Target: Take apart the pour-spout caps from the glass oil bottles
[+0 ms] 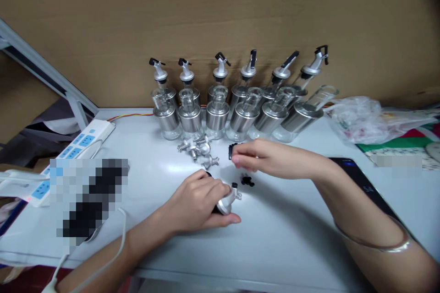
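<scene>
My left hand (199,203) is closed around a silver pourer spout (229,198) and rests on the white table (282,233). My right hand (264,158) reaches in from the right and pinches a small black cap piece (231,151) between its fingertips, just above and right of the left hand. Several more small black pieces (247,181) lie on the table between the two hands. A heap of loose silver spouts (199,149) sits just behind my left hand.
Two rows of glass bottles with steel collars (217,116) stand at the back; the rear ones carry spouts with black levers (220,66). A power strip (80,142) lies left, a crumpled plastic bag (357,119) right, a dark phone (360,183) under my right forearm. A cardboard wall stands behind.
</scene>
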`<state>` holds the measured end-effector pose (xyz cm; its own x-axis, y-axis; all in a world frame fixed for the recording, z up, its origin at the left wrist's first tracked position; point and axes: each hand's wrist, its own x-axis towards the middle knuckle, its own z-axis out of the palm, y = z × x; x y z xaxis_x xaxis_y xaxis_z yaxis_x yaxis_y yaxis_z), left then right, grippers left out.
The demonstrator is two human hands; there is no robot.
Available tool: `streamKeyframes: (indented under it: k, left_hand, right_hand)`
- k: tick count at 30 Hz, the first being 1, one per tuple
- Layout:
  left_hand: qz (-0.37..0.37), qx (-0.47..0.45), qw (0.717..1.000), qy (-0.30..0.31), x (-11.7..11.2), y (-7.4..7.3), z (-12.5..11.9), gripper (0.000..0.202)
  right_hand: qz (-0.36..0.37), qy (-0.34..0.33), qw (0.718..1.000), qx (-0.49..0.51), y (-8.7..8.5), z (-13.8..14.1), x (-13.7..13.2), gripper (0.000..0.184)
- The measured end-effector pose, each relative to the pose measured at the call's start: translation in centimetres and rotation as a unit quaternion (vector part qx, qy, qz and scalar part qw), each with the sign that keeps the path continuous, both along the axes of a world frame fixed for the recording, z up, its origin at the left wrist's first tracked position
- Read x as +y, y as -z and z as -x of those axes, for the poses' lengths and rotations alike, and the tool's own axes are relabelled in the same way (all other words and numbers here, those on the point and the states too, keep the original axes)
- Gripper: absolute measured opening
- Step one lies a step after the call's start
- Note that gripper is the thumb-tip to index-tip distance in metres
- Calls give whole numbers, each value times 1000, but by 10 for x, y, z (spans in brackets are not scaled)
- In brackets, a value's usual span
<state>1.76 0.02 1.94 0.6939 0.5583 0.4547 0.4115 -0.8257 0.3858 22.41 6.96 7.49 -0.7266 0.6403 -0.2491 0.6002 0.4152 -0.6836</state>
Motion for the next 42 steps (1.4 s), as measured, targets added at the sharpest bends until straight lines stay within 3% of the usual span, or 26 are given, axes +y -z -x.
streamKeyframes:
  k: [3, 7, 14, 23, 28, 33, 38, 42]
  left_hand:
    - [1, 0, 1000, -11, 1, 1, 1, 37]
    - [7, -11, 1000, -20, 1, 3, 1, 35]
    - [-13, -96, 985, -141, 2, 3, 1, 20]
    - [-97, -110, 980, -136, 2, 8, 3, 36]
    - [43, -197, 966, -165, 3, 10, 1, 51]
    - [253, -186, 935, -164, 3, 7, 1, 29]
    - [253, -157, 941, -159, 1, 1, 1, 19]
    - [283, -169, 935, -135, 3, 0, 1, 22]
  right_hand:
    - [82, -66, 993, 47, -13, 6, -12, 30]
    - [88, -95, 990, 62, -16, 9, -16, 27]
    - [59, -46, 997, 17, -13, 5, -8, 34]
    - [15, 4, 999, 38, -4, 14, -9, 38]
    - [-3, 42, 994, 101, -7, 10, -6, 36]
    - [-13, 35, 994, 107, -6, 9, -5, 28]
    - [-54, 23, 993, 102, -3, 11, -6, 33]
    - [-72, 15, 991, 113, -3, 13, -7, 31]
